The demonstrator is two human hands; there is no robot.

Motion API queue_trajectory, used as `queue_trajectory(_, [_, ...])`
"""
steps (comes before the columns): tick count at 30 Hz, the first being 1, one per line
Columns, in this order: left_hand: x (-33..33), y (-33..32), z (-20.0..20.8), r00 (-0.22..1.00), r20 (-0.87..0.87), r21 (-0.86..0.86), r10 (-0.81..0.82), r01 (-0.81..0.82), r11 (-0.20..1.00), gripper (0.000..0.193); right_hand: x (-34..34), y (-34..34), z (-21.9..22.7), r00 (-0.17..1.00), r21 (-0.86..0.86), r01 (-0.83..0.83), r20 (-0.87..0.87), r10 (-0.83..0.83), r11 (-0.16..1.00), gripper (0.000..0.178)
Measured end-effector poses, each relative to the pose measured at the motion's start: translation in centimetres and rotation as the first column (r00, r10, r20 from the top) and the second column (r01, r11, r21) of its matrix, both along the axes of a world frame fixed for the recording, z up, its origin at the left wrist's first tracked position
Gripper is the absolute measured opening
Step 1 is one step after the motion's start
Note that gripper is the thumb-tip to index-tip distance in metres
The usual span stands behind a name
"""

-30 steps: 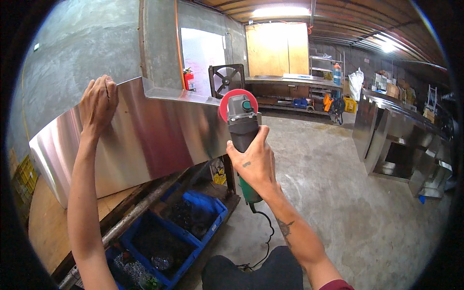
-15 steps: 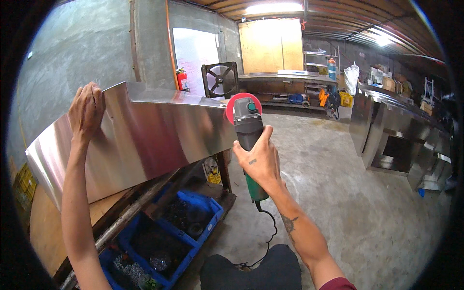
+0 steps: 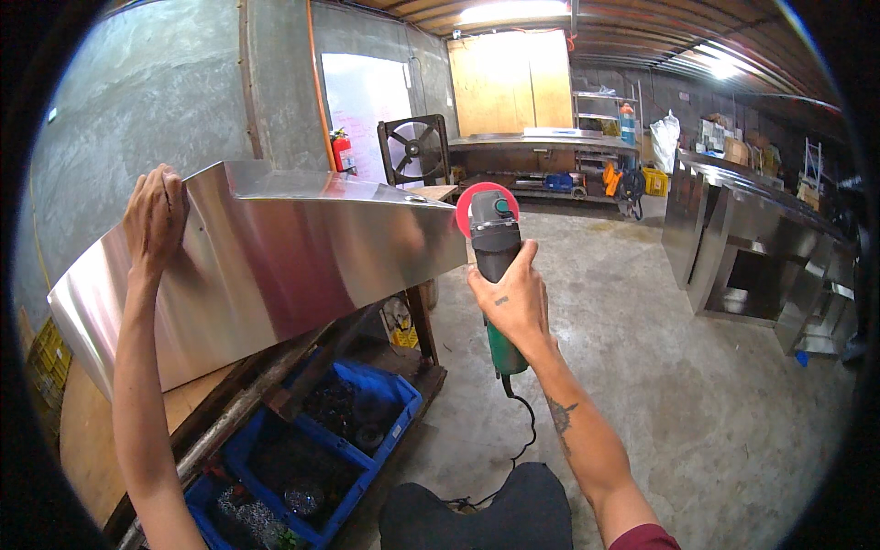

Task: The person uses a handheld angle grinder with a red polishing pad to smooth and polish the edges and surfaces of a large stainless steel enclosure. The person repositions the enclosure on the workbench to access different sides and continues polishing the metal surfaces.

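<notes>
A large, shiny sheet-metal piece with a folded top edge stands tilted on the wooden workbench at the left. My left hand is closed over its upper edge and holds it. In my right hand is an angle grinder, green and black with a grey head, gripped around its body. The grinder's red disc is at the right end of the metal piece; whether it touches the metal I cannot tell. A black cord hangs from the grinder's rear end.
Blue bins with dark bits and small hardware sit below the bench. A framed fan and a red fire extinguisher stand behind. Stainless cabinets are at the right, and a long metal-topped table is at the back.
My right hand has moved the grinder to the right, toward the end of the metal piece. My left hand keeps its hold on the edge.
</notes>
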State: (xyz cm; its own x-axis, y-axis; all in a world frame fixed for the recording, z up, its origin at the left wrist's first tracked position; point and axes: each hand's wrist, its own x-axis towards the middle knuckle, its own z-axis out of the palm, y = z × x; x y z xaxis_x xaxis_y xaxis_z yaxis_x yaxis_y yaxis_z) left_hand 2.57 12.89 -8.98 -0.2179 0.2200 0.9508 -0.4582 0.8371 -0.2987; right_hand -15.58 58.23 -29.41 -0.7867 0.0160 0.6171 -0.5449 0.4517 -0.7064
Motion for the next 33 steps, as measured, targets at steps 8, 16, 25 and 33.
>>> queue_trajectory(8, [0.4,-3.3,0.4,0.998,0.032,-0.019,0.051,-0.051,0.999,0.035,-3.6,1.2,-4.4,0.988,-0.034,0.106,0.119,-0.101,0.994,0.072])
queue_trajectory(16, [-6.4,11.8,-12.9,0.991,0.111,-0.092,0.073,-0.063,0.994,0.073,0.8,3.0,-10.8,0.988,-0.187,0.075,0.148,-0.047,0.979,0.065])
queue_trajectory(25, [-10.6,16.3,-14.7,0.767,0.617,-0.204,-0.177,0.373,0.905,0.08,5.6,0.5,-6.6,0.989,-0.221,-0.014,0.139,0.046,0.975,0.07])
queue_trajectory(33, [1.7,7.4,0.2,0.981,-0.03,-0.036,-0.192,0.191,0.981,0.025,5.4,-0.1,-1.1,0.991,-0.258,-0.13,-0.06,0.119,0.957,0.062])
